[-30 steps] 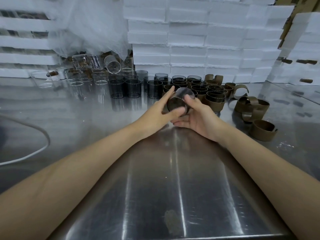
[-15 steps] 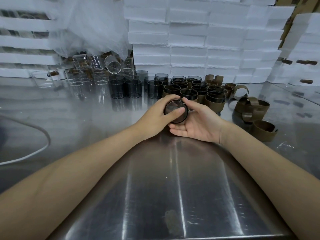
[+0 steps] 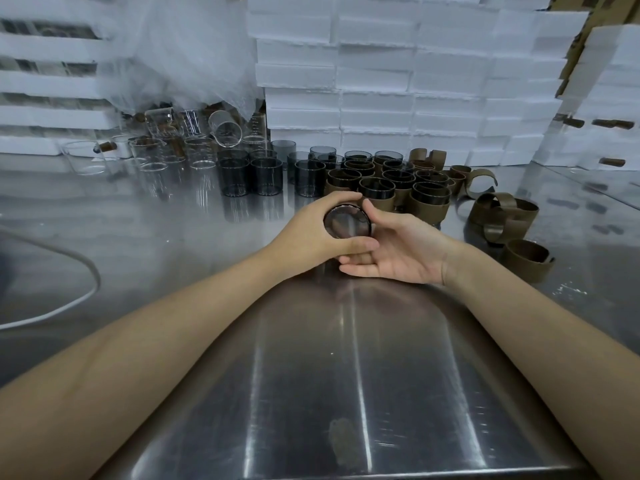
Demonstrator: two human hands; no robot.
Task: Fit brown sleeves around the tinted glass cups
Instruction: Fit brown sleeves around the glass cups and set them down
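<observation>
Since half second ago: right hand (image 3: 398, 252) turned palm up, fingers straighter, lying under tinted round glass cup (image 3: 347, 224); thumb of left hand (image 3: 310, 230) slid off base to below it. Left fingers curled round cup, base toward camera, frame centre, above steel worktop (image 3: 346, 375). Sleeve on it: cannot tell. Behind: tinted cups wearing brown sleeves (image 3: 429, 199); bare tinted cups (image 3: 266, 174) left of them; loose brown sleeves (image 3: 502, 216) at right.

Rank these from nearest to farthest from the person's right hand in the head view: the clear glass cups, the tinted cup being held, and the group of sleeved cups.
1. The held tinted cup: touching the right hand, against its thumb.
2. The sleeved cups: standing just behind the hand.
3. The clear glass cups: far off at the back left.
</observation>
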